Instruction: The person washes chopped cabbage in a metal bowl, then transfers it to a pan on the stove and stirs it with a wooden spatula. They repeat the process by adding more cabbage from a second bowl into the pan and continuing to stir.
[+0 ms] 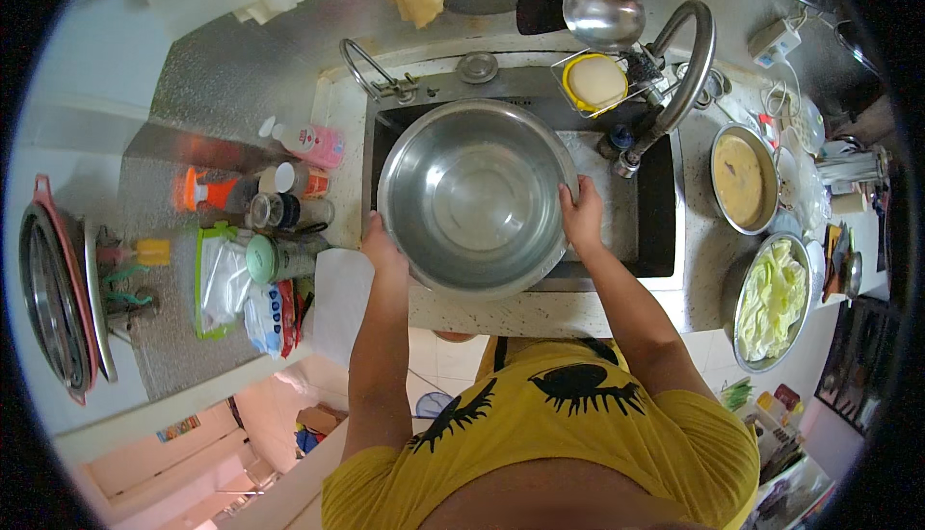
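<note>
A large stainless steel basin (473, 197) is held over the left part of the kitchen sink (657, 241). My left hand (384, 244) grips its left rim, and my right hand (582, 213) grips the right rim, thumb up on the edge. The basin's inside is shiny and seems to hold no food; whether a little water lies in it I cannot tell. Behind its right side, a curved metal faucet (683, 75) rises from the sink. A wire rack there holds a pale round thing with a yellow rim (596, 82).
On the right stand a metal bowl of yellowish liquid (744, 179) and a bowl of cabbage leaves (773, 302). Jars, a pink bottle (318, 145) and a wipes packet (264, 320) crowd the left counter. A smaller tap (368, 67) is at the back left; a steel ladle (603, 13) hangs behind.
</note>
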The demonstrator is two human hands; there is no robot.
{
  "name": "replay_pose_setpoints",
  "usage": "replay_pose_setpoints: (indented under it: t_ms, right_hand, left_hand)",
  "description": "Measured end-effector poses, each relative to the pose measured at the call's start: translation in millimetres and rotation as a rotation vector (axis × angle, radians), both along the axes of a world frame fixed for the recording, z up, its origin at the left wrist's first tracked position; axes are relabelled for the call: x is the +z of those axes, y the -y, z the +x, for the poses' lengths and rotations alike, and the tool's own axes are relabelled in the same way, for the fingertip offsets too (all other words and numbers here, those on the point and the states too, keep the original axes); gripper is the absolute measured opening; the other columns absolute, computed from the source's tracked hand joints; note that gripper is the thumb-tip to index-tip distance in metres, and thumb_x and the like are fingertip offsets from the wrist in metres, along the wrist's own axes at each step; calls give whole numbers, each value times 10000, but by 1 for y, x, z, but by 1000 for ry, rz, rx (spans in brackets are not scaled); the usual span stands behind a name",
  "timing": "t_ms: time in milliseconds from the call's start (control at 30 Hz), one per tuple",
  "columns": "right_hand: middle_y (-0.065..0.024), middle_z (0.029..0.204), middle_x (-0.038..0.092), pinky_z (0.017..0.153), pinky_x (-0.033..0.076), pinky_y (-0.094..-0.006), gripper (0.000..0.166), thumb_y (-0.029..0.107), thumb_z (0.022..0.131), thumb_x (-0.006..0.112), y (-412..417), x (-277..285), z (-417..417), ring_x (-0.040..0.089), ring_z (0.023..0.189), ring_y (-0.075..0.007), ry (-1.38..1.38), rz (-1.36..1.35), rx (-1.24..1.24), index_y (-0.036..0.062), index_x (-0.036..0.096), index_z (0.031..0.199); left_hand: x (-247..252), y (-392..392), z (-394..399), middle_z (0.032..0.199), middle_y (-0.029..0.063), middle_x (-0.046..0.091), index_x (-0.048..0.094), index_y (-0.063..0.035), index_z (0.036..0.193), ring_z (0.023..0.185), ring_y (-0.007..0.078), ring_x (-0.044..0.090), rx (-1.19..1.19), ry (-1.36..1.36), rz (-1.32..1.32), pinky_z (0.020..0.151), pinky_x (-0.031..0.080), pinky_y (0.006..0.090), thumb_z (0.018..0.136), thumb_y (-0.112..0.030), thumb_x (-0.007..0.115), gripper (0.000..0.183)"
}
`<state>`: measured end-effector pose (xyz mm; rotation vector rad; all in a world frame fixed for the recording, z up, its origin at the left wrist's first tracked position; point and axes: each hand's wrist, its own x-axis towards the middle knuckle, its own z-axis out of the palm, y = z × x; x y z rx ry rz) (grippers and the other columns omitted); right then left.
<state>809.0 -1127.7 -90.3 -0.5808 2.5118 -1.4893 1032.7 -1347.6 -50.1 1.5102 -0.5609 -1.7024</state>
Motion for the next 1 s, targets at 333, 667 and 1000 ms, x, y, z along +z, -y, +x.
replay_pose_setpoints:
  t_ms: [333,667,1000]
  right_hand:
    - [-225,878,657,721,494,-428,315,157,815,664,-2,-67,-7,640,824,-388,128,242,71,-37,544,1032]
    - [-260,951,637,781,482,-476,443,226,773,705,-9,-127,-1,611,906,-436,311,359,92,-29,520,1084]
    - [-294,944,626,791,487,-499,506,293,832,646,0,-118,15,613,913,-445,397,487,88,-66,459,1135]
  left_hand:
    - [-79,53,-31,995,119,659,650,55,996,843,241,623,-122,197,-50,765,498,365,937,-287,577,354]
    - [-165,79,-34,918,126,665,670,61,935,742,268,617,-274,407,-111,684,496,406,927,-307,594,375]
    - [-203,87,-36,799,96,657,648,83,884,693,208,585,-336,460,-275,653,463,339,934,-251,587,343]
